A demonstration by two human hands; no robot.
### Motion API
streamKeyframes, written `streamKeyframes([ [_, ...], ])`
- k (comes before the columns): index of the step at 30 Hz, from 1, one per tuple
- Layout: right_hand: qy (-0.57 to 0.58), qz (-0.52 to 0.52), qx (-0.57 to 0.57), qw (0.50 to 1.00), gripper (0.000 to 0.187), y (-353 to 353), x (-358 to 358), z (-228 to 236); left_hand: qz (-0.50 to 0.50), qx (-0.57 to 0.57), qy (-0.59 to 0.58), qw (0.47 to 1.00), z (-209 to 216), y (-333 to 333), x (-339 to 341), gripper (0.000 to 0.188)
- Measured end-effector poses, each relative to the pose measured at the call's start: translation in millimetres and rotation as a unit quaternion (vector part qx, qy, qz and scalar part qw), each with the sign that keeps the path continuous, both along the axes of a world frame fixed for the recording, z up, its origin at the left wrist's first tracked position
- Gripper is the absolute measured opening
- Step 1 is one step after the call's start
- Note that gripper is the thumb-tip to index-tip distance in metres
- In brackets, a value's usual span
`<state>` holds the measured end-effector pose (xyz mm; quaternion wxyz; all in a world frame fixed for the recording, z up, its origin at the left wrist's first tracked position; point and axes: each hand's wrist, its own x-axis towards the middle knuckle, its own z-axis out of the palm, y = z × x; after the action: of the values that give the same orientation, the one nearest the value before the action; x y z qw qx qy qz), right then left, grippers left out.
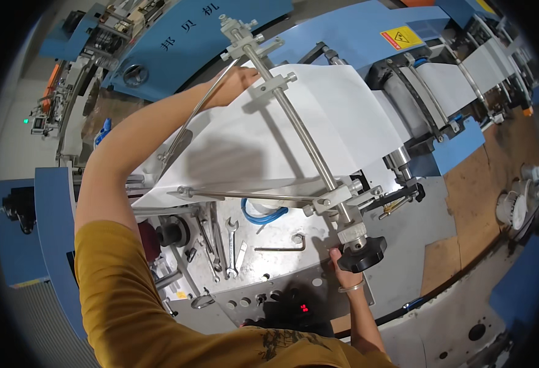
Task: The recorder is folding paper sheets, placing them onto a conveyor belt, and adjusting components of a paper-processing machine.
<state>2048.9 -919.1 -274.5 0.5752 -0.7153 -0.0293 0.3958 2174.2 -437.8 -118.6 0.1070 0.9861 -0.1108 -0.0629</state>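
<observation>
A wide sheet of white paper (337,104) runs through the machine and folds to a point at the left. My left hand (235,84) reaches across to the far edge of this paper, its fingers bent and closed at the edge beside a steel bar (303,135). The fingertips are partly hidden. My right hand (345,273) is low by the near end of the bar, beside and partly behind a black knob (362,255). Its thumb shows, pointing away from me; the other fingers are hidden, so I cannot tell whether they grip anything.
Below the paper, several wrenches (231,245), a hex key (284,248) and a coiled blue hose (263,216) lie on a metal surface. A slanting rod (251,195) borders the paper's near side. Rollers (404,104) stand at the right, with blue machine housing (189,43) behind.
</observation>
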Motion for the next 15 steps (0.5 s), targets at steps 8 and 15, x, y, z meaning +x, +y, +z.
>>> streamKeyframes([
  [8, -0.073, -0.025, 0.050, 0.996, 0.089, 10.5, 13.1, 36.8, 0.086, -0.095, 0.038, 0.991, -25.0, -1.2, 12.6, 0.028],
  [15, -0.004, -0.052, 0.044, 0.998, 0.090, -4.0, 13.4, 34.2, 0.445, -0.536, 0.108, 0.709, -118.9, 111.1, -15.9, 0.024],
])
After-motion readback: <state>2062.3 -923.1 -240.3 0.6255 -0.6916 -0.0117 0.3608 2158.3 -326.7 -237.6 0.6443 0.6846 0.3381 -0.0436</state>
